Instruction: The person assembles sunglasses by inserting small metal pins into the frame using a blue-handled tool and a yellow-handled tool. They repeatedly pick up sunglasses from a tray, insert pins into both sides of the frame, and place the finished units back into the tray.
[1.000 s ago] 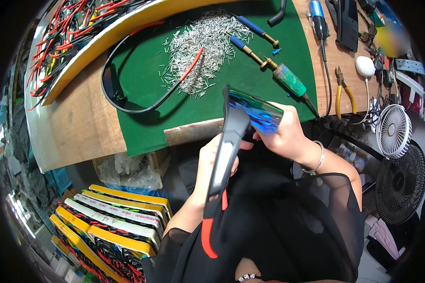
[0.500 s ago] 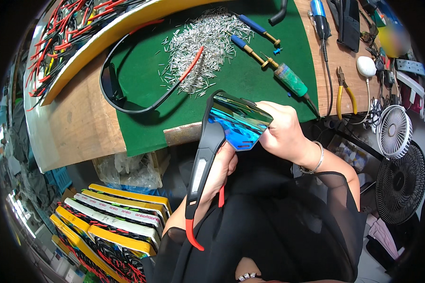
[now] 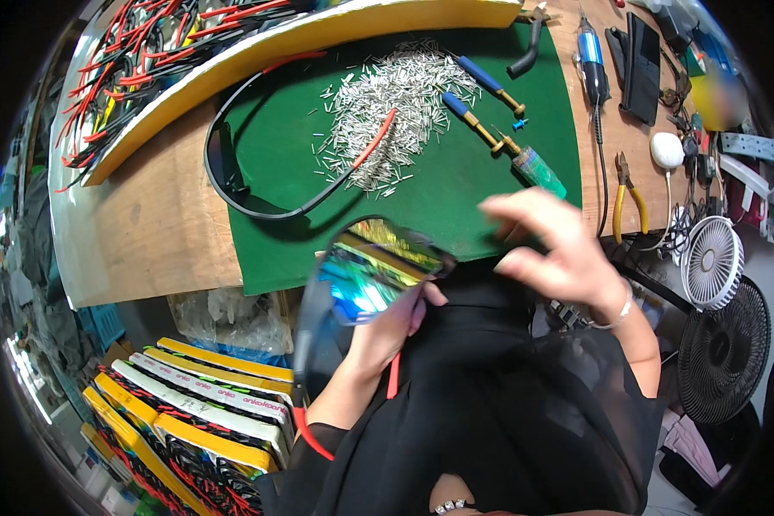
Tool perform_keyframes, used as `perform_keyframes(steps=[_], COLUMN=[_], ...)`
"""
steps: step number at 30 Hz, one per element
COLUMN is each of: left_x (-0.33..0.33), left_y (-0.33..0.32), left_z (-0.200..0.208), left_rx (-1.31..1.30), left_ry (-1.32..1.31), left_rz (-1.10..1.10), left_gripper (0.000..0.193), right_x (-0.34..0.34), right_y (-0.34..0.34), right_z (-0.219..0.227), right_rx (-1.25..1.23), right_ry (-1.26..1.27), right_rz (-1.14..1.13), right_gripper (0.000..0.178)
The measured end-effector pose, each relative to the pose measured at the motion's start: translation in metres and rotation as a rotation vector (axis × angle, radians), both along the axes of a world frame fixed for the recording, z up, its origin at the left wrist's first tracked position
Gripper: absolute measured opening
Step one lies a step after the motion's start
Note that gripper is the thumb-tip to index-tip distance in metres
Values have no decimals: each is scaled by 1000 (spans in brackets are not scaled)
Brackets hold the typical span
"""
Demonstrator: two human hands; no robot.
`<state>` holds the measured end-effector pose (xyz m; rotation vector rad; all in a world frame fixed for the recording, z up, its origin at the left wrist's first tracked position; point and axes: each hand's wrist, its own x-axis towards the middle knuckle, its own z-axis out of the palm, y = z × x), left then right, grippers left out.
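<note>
A wooden surface is carrying a green mat, on which a heap of small silvery pins is spreading. A dark pair of glasses is lying beside the heap, one red-tipped arm reaching over it. Two blue-handled tools and a green-handled one are resting to the right. A tray with a pale yellow wall is holding black and red arms at the upper left. On bare wood, yellow-handled pliers, a corded blue tool and a flat black device are lying. A white fan and a black fan are standing at the right; yellow-edged trays are standing at the lower left.

The mirrored sunglasses are hanging tilted in the left hand, at the surface's near edge. Their lens is shining blue, green and gold; the dark frame is blurring, and its arms are ending in red. The left hand is pinching them from below, some fingers hidden. The right hand, blurred, is hovering with fingers spread, holding nothing, near the green-handled tool.
</note>
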<state>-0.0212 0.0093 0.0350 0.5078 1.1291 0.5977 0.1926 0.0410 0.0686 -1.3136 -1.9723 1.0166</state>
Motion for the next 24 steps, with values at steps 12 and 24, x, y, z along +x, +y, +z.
perform_keyframes(steps=[12,24], left_x=[-27,-15], left_y=[1,2], left_z=[-9,-3], left_rx=[51,-11], left_ry=[-112,-34], left_rz=[301,267], left_gripper=[27,28], right_x=[17,-62], right_y=[11,19], right_z=[-13,-15], right_rx=[186,91], right_ry=[-347,-610], right_rz=[-237,143], right_gripper=[29,41])
